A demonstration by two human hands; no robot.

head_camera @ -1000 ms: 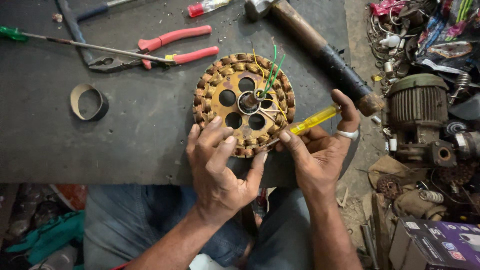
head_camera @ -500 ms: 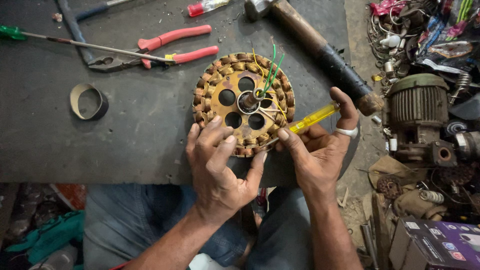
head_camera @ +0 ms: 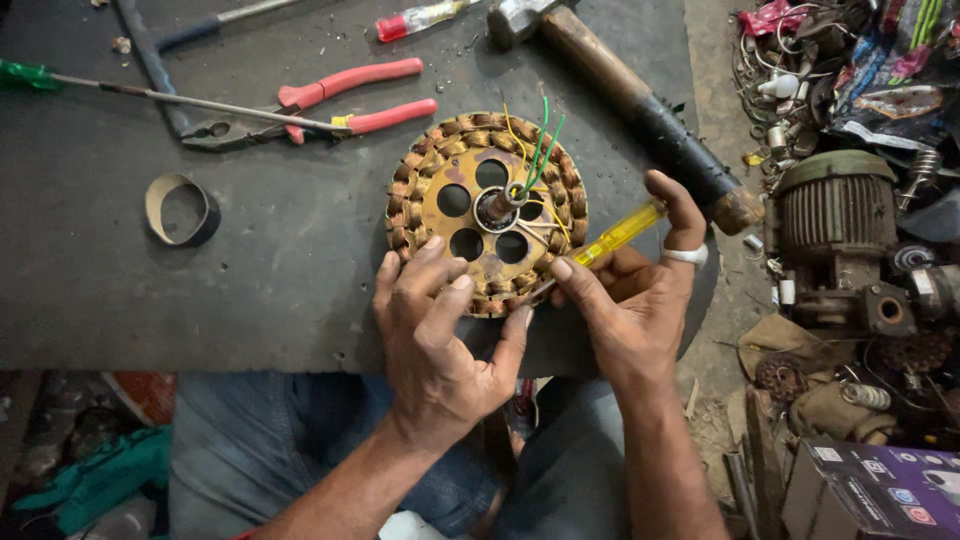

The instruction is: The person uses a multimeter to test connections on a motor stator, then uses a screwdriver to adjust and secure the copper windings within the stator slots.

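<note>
A round fan stator [head_camera: 470, 205] with copper windings around its rim and several round holes lies flat on the dark work board [head_camera: 250, 290]. Green and yellow wires rise from its centre shaft. My left hand [head_camera: 440, 340] rests its fingertips on the near edge of the windings. My right hand [head_camera: 630, 300] holds a screwdriver with a clear yellow handle [head_camera: 620, 232], its tip pointing at the windings by the stator's near right edge. A white ring sits on the right thumb.
Red-handled pliers [head_camera: 340, 100], a long green-handled screwdriver [head_camera: 150, 92], a roll of tape [head_camera: 180, 210] and a hammer with a wooden handle [head_camera: 640, 110] lie on the board. An electric motor [head_camera: 835, 215], scrap parts and a box [head_camera: 870, 490] crowd the floor at right.
</note>
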